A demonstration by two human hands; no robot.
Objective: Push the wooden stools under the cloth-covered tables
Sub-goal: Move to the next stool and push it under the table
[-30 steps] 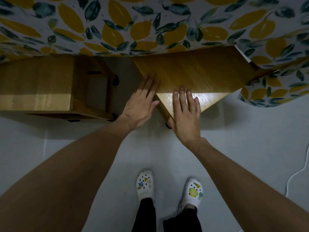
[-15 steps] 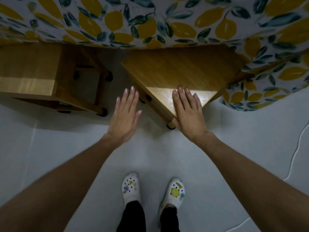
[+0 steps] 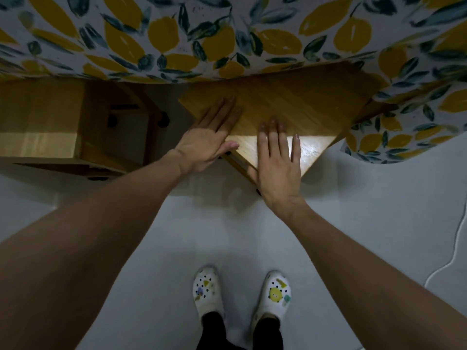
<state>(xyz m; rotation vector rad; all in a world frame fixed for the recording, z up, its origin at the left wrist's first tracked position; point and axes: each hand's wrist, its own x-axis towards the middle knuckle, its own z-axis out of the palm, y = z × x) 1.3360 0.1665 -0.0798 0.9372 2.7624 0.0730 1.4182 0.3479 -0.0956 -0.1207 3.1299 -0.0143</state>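
Observation:
A wooden stool (image 3: 298,107) stands turned at an angle, its far part under the lemon-print tablecloth (image 3: 227,39) and its near corner sticking out over the floor. My left hand (image 3: 209,140) lies flat against the stool's left edge, fingers on the seat. My right hand (image 3: 278,157) rests flat on the lit near corner of the seat, fingers spread. A second wooden stool (image 3: 40,122) stands at the left, partly under the cloth edge, with its legs and black feet showing.
The cloth hangs down in a fold at the right (image 3: 404,137), beside the angled stool. A white cable (image 3: 452,251) lies on the pale floor at the far right. My feet in white patterned shoes (image 3: 242,296) stand behind the stool.
My left hand, which had lifted off over the floor half a second ago, is back flat on the stool's left edge. The right hand stays on the near corner.

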